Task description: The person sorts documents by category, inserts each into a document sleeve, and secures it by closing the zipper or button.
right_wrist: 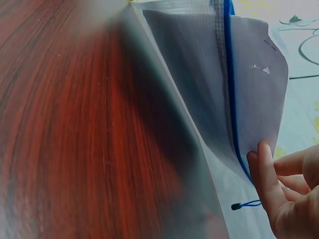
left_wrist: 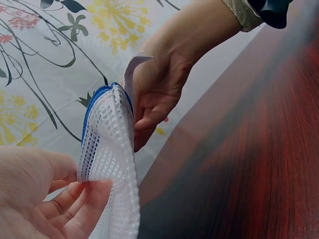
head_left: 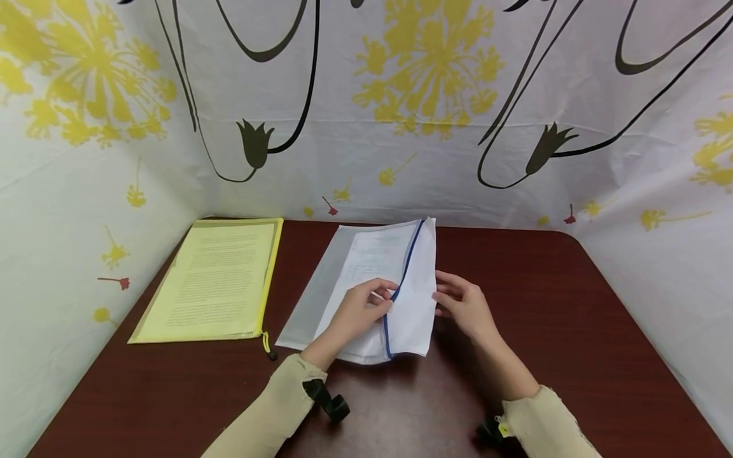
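Note:
A clear mesh document pouch (head_left: 312,286) with a blue zip (head_left: 408,257) lies partly raised on the table, printed sheets inside it. White paper (head_left: 417,299) sticks out past the zip on the right. My left hand (head_left: 361,308) pinches the pouch's mesh edge (left_wrist: 99,149) by the zip, between thumb and fingers. At the paper's outer edge is my right hand (head_left: 466,305), its thumb and fingers holding the sheets (right_wrist: 259,89). Two fingers (right_wrist: 266,167) lie along the paper in the right wrist view. The blue zip pull (right_wrist: 244,204) hangs below.
A yellow zip pouch (head_left: 266,280) with a printed sheet lies flat at the left, its pull cord (head_left: 266,342) toward the front. The dark red wooden table (head_left: 572,331) meets flower-patterned white cloth (head_left: 343,146) at the back and sides.

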`<state>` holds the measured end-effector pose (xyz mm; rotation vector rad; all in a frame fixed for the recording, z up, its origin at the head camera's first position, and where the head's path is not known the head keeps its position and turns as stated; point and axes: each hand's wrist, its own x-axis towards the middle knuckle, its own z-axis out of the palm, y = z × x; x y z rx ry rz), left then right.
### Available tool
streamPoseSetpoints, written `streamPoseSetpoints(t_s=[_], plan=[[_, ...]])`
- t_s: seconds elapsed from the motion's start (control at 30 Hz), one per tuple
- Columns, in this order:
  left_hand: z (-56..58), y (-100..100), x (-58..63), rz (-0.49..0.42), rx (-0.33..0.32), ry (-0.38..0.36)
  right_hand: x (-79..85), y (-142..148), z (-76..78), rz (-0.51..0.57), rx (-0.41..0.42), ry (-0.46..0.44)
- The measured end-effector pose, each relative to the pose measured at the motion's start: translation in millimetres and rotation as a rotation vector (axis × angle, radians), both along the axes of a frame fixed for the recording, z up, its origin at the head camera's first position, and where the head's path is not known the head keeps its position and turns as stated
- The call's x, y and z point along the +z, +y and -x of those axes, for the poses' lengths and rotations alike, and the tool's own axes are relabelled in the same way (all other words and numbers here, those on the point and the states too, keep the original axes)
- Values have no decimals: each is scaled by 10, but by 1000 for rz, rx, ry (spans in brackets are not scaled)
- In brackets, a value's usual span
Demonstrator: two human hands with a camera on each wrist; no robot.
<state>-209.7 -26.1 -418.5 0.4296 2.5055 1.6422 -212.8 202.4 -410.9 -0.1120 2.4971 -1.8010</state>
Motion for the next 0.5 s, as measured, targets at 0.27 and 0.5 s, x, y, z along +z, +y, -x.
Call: streamPoseSetpoints(t_s=[0.27, 0.5], plan=[[5, 41, 3, -5, -16, 6, -45, -132, 59, -21, 9, 13], [-14, 64, -3, -27, -26, 19, -87, -241, 97, -115, 16, 81]])
